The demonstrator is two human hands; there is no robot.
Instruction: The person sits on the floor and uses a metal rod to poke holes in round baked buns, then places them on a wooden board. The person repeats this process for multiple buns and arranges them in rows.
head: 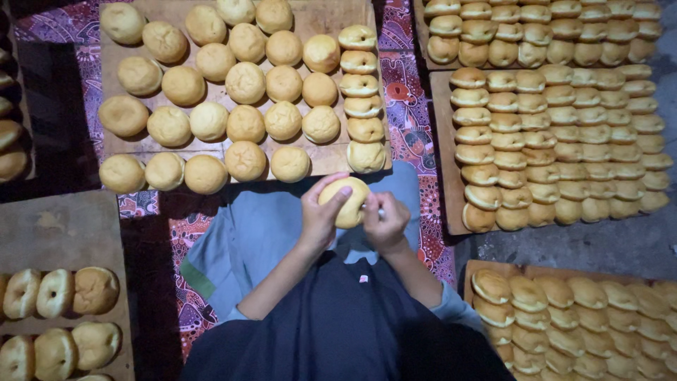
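Head view: the left hand (321, 215) has its grip clamped round a round golden bread bun (345, 201) over the lap, below the wooden board (176, 14); the right hand (384, 222) pinches its edge. It looks light, soft, easily dented; best cupped at the sides.

a board (310, 17) of loose buns (245, 82) lies far centre, a split-bun row (361, 95) along its right edge. stacked bun trays (441, 152) lie right, another board (63, 233) near left.

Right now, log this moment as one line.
left hand: holds round bun | right hand: on bun, small tool, kind unclear | wooden board ahead: whole buns | right boards: stacked split buns
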